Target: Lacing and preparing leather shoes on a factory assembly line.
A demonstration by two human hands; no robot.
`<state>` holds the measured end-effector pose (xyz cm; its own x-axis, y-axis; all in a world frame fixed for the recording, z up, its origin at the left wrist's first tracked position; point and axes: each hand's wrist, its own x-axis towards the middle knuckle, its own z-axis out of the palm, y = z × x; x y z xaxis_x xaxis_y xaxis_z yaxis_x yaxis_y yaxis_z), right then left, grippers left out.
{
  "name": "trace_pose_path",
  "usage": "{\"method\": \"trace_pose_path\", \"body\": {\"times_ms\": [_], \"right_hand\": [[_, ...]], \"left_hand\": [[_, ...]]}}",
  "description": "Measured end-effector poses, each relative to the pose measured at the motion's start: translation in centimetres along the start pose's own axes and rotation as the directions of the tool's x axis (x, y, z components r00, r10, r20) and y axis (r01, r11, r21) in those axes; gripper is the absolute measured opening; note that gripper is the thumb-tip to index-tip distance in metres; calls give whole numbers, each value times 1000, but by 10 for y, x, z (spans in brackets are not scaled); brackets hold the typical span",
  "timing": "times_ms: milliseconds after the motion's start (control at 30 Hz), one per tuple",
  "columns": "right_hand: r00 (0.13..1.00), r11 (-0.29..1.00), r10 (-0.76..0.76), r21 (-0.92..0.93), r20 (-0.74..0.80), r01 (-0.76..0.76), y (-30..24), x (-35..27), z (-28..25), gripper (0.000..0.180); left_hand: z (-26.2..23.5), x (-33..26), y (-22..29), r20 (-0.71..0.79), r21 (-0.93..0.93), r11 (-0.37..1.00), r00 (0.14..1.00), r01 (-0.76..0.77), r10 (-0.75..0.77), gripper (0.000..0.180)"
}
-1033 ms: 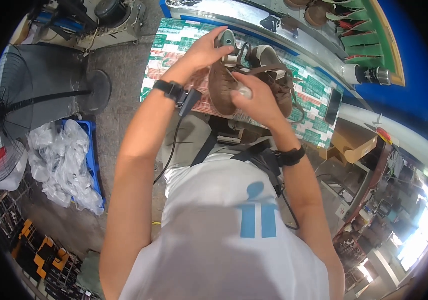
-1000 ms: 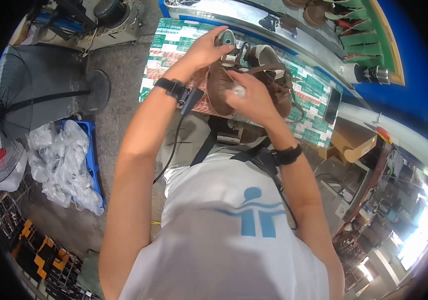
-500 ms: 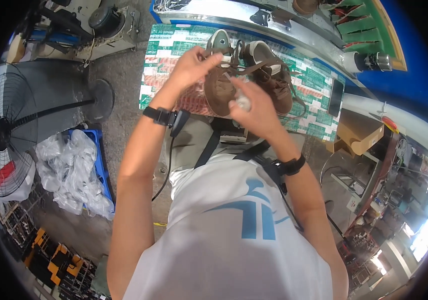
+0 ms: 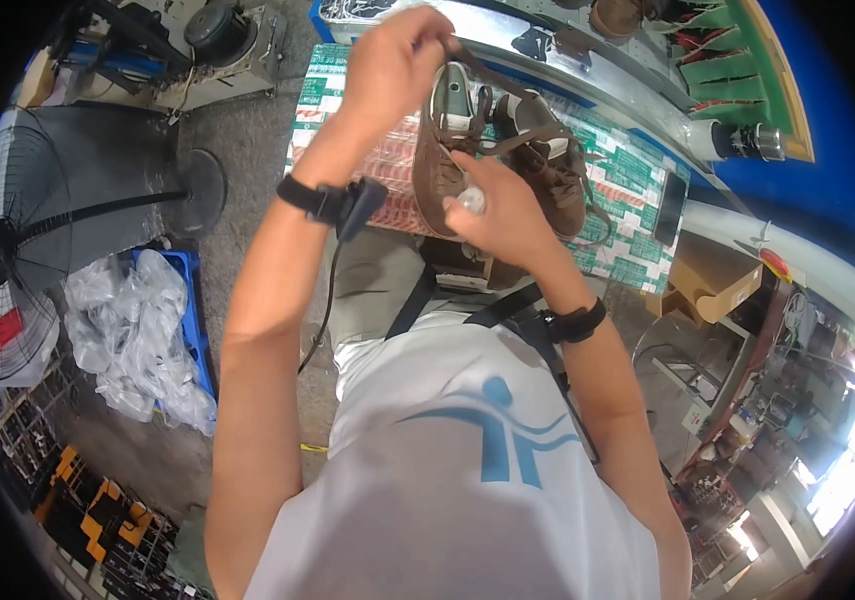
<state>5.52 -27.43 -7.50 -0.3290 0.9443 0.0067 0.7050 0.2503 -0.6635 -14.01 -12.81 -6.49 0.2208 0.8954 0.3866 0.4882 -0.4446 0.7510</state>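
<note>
Two brown lace-up shoes [image 4: 548, 165] stand side by side on a patterned green, white and red sheet [image 4: 638, 185] in front of me. My left hand [image 4: 398, 55] is raised above them with its fingers pinched on a brown shoelace [image 4: 468, 90], pulling it up from the left shoe [image 4: 443, 150]. My right hand [image 4: 493, 205] rests on the near side of that shoe, fingers closed on it, with a small pale object at the fingertips. Both wrists wear black bands.
A large standing fan [image 4: 8, 260] is at the left. A blue crate with clear plastic bags [image 4: 138, 330] lies beside it. A dark phone [image 4: 670, 208] lies on the sheet at right. A cardboard box [image 4: 713, 275] sits beyond it. A metal conveyor edge [image 4: 588, 70] runs behind the shoes.
My left hand has lifted higher, drawing the lace up and taut. The view has tipped so the shoes and hands sit nearer the top edge. My right hand stays on the shoe.
</note>
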Motion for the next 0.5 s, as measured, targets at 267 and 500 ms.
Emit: {"method": "trace_pose_path", "body": {"times_ms": [267,500], "right_hand": [[968,910,185,342,167,-233,20,16,0,66],[985,955,-50,297,163,-1,-29,5,31,62]], "left_hand": [[42,-5,-87,366,-51,932,875,359,-317,56],[58,-16,-58,385,56,880,803,472,-455,61]]}}
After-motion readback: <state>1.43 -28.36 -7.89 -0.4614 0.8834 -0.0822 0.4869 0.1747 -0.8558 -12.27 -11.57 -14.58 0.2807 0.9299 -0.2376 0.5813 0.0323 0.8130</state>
